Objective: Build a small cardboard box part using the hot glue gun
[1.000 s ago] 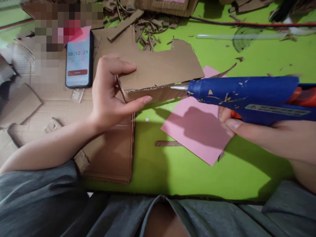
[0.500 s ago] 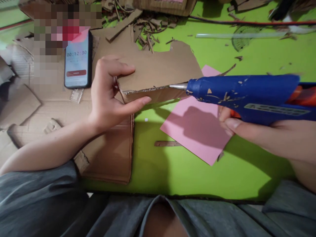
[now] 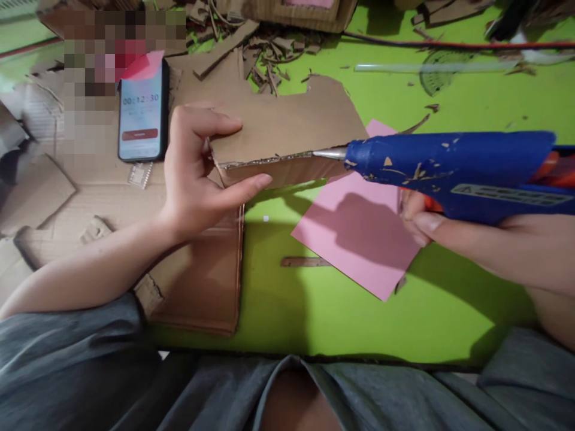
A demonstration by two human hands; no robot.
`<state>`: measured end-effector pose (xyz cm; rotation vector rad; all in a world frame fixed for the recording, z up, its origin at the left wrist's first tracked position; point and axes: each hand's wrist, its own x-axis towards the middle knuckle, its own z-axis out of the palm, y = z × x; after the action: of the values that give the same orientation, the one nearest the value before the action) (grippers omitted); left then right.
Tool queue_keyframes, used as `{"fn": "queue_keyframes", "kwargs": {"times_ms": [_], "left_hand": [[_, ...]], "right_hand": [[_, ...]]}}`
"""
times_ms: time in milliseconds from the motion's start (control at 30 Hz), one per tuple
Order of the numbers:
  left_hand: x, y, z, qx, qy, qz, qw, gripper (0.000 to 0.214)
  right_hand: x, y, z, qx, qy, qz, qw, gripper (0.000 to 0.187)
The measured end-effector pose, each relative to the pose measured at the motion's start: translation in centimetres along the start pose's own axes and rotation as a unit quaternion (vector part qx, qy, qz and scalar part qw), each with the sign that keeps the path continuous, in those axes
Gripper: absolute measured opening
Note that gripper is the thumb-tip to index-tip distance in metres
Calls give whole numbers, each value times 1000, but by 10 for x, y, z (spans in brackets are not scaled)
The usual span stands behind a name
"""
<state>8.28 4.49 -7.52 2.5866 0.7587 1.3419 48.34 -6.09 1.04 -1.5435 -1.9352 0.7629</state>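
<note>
The left hand (image 3: pixel 193 173) grasps a joined cardboard piece (image 3: pixel 287 129), fingers on its upper panel, thumb on the lower. The right hand (image 3: pixel 467 245) is clenched around a blue hot glue gun (image 3: pixel 449 167), its metal nozzle (image 3: pixel 330 154) at the seam, right of the left fingertips. A silvery glue line (image 3: pixel 265 158) covers the seam up to the nozzle; the short stretch beyond appears bare. Pink paper (image 3: pixel 354 239) lies beneath the right fingers' near side; a phone timer (image 3: pixel 142 114) and cardboard scraps (image 3: pixel 274 63) lie beyond the left fingers.
</note>
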Motion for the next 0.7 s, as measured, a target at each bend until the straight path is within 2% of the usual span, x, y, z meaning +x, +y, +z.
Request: {"fn": "queue_keyframes", "kwargs": {"times_ms": [133,233,433,567,700], "left_hand": [[0,8,-5,-5,-22,-34,999,97],[-1,14,-4,-10,-6,-42,999,90],[-5,8,6,-63,27,-118,991,96],[-6,1,9,-35,37,-82,995,104],[-3,4,3,-21,4,-57,998,100]], "right_hand": [[2,7,2,6,5,-2,1000,17],[4,0,2,-11,-5,19,1000,13],[8,-11,0,-21,-41,56,997,13],[7,-5,0,-17,-48,66,997,13],[8,-4,0,-20,-56,51,997,19]]}}
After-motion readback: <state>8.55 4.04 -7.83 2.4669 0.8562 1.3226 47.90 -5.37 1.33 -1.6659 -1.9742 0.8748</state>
